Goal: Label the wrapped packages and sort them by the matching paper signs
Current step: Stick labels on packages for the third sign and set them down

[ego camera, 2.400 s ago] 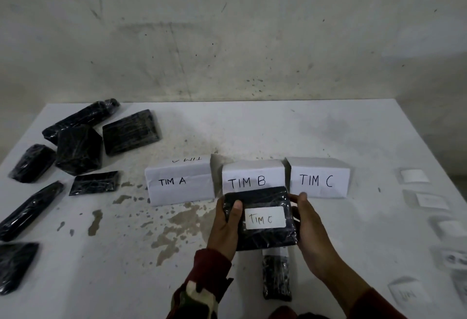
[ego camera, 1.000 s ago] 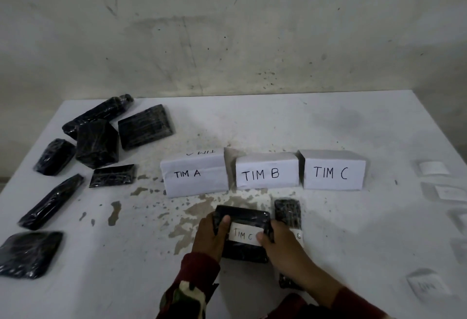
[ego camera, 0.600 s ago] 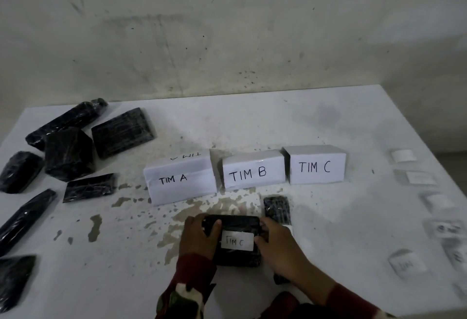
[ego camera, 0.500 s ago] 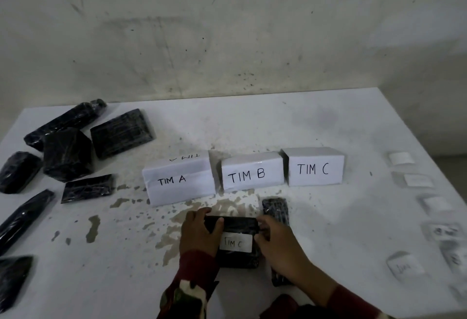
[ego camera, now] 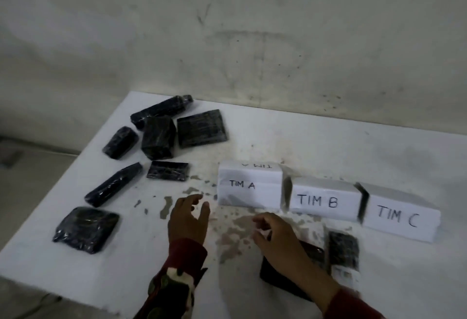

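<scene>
Labelled package [ego camera: 290, 272]: released since half a second ago, now lying flat on desk [ego camera: 328, 147] in front of TIM C sign [ego camera: 400, 216], beside second labelled package [ego camera: 343, 251]; label hidden under right forearm.
Left hand [ego camera: 188, 220]: fingers spread, gripping nothing, reaching left toward unlabelled stock.
Right hand [ego camera: 274, 234]: fingers loosely curled, gripping nothing, lifting off package.
Unlabelled packages: seven lying at left, nearest being flat one [ego camera: 87, 229].
Judgement: this item is sorted; next pick-up is starting.
</scene>
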`<action>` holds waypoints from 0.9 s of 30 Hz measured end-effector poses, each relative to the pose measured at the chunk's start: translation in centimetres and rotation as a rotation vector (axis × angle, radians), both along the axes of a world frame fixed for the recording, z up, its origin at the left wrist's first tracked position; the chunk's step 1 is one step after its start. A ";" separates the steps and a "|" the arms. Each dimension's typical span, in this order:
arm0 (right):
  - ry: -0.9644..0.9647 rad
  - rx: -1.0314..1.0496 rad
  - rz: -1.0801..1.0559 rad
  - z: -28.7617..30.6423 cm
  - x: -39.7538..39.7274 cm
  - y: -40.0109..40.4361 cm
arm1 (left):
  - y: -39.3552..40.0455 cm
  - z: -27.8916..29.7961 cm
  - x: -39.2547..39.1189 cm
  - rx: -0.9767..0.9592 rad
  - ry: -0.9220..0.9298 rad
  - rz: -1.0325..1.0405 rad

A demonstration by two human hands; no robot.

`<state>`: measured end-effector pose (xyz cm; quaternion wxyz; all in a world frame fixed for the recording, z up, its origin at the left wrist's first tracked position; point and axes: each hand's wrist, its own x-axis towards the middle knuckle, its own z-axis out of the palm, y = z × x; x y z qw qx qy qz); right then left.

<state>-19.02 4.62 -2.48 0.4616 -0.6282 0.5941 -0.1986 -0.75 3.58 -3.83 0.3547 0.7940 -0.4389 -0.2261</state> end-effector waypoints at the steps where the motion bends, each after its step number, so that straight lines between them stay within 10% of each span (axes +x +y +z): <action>1: -0.004 0.018 0.007 0.0 1.0 -0.4 | -0.6 0.0 1.4 0.006 -0.020 0.007; 17: 0.000 0.132 -0.281 -1.9 13.4 -2.4 | -12.0 -3.6 14.7 0.477 -0.694 -0.671; 27: -0.068 0.100 -0.445 -1.3 12.8 -1.8 | -10.1 -4.7 14.9 0.457 -0.768 -0.700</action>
